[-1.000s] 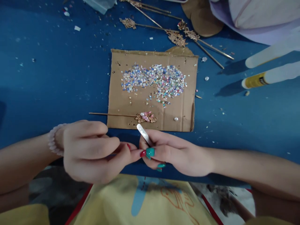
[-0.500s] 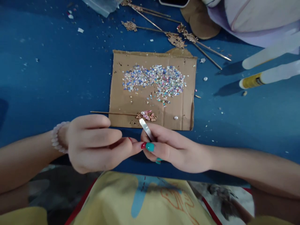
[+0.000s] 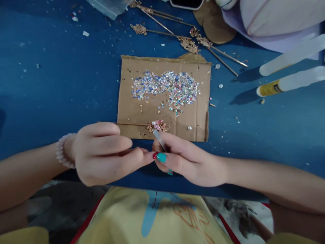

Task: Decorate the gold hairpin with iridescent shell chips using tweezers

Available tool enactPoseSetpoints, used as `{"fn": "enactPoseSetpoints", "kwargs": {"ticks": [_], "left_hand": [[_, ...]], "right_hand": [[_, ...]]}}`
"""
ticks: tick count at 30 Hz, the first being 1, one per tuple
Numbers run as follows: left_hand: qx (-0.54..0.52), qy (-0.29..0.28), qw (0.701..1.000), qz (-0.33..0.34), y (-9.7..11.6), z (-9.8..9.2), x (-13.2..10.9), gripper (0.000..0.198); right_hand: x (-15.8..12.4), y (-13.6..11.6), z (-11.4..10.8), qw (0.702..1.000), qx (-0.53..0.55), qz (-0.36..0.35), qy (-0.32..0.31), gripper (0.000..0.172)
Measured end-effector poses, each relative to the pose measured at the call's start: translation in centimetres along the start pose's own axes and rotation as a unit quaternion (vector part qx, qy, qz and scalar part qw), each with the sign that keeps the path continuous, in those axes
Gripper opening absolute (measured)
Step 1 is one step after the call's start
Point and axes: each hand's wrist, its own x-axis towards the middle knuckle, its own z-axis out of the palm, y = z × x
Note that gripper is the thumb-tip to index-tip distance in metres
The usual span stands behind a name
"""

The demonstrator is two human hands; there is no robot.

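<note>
A blue bench (image 3: pixel 50 84), littered with small specks, fills the view. At lower centre, a gold hairpin (image 3: pixel 127 124) lies along the near edge of a cardboard sheet (image 3: pixel 198 118), its pink flower ornament (image 3: pixel 158 126) pointing right.

The right hand (image 3: pixel 188 159) is closed on metal tweezers (image 3: pixel 159 139). Half a second ago the tip stood just short of the ornament; it has since crept up and now touches its lower edge.

The left hand (image 3: pixel 101 152), with a pearl bracelet (image 3: pixel 62 150) at the wrist, is curled shut. Its red-nailed fingertip presses against the right hand's fingers, and it is unclear whether it pinches anything.

A loose pearl (image 3: pixel 189 128) sits just right of the ornament. Higher on the cardboard is a heap of iridescent chips (image 3: pixel 166 88).

Bare gold hairpins (image 3: pixel 188 42) lie at upper centre, and two glue tubes (image 3: pixel 286 83) at the right edge. The contents of a clear plastic bag (image 3: pixel 106 5) at upper left cannot be made out.
</note>
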Motion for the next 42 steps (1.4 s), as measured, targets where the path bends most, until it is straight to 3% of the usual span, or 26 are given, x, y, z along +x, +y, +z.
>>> {"fn": "enactPoseSetpoints", "kwargs": {"ticks": [4,8,13,23,28,42], "left_hand": [[0.065,0.022,0.994,0.084,0.1,0.2,0.1,0.033],[0.204,0.032,0.962,0.177,0.2,0.1,-0.3,0.035],[0.304,-0.015,0.921,0.242,0.1,-0.3,-1.8,0.034],[0.308,0.015,0.931,0.194,0.3,0.3,-2.2,0.019],[0.312,0.011,0.929,0.201,0.4,0.3,-2.1,0.024],[0.310,0.021,0.932,0.188,0.7,0.5,-2.3,0.020]], "right_hand": [[0.1,0.0,0.1,1.000,0.029,-0.011,0.002,0.023],[0.1,-0.1,0.0,1.000,0.031,0.000,0.002,0.023],[0.1,-0.4,-0.2,0.999,-0.032,-0.001,-0.005,0.020],[0.1,-0.3,-0.3,0.996,-0.070,-0.052,0.003,0.014],[0.0,-0.5,-0.6,0.996,-0.089,-0.018,-0.014,0.017],[0.0,-0.8,-0.5,0.994,-0.110,-0.009,-0.015,0.013]]}}
